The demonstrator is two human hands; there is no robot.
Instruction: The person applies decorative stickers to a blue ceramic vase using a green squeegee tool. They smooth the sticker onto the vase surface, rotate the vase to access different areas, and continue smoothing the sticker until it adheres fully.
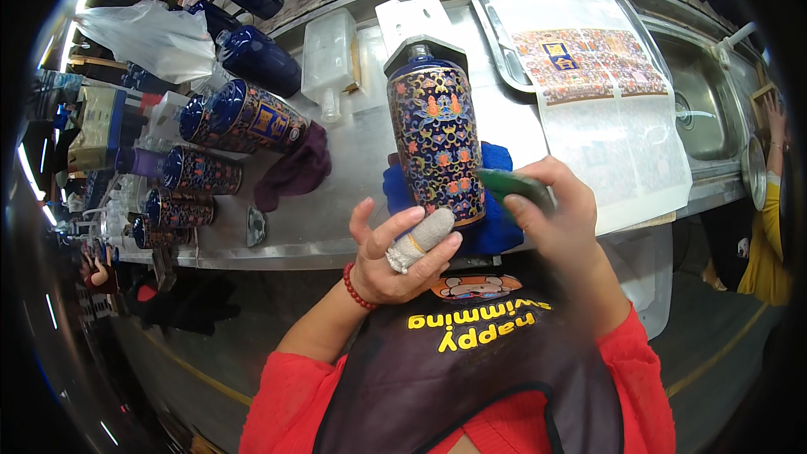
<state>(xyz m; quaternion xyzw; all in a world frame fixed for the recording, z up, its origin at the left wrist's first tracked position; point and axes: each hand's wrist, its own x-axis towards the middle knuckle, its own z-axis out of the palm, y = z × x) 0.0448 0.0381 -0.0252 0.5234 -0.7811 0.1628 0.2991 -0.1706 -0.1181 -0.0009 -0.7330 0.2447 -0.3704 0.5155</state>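
A dark blue bottle [437,139] with a multicoloured floral pattern lies before me, its neck pointing away. Under it is a bunched blue cloth [496,231]. My left hand [399,256] is at the bottle's base with fingers spread; one finger wears a grey-white fabric cover [420,241] and appears to touch the base edge. Between the thumb and fingers of my right hand [561,202] is a flat green scraper [517,187], its edge against or very near the bottle's right side. The right wrist is somewhat blurred.
Several patterned bottles [244,122] and a purple cloth [294,166] are at left. A clear empty-looking bottle [328,55] lies behind. Printed decal sheets [588,151] cover a metal tray [502,50] at right, beside a sink [702,109]. Another person's yellow sleeve [769,244] shows far right.
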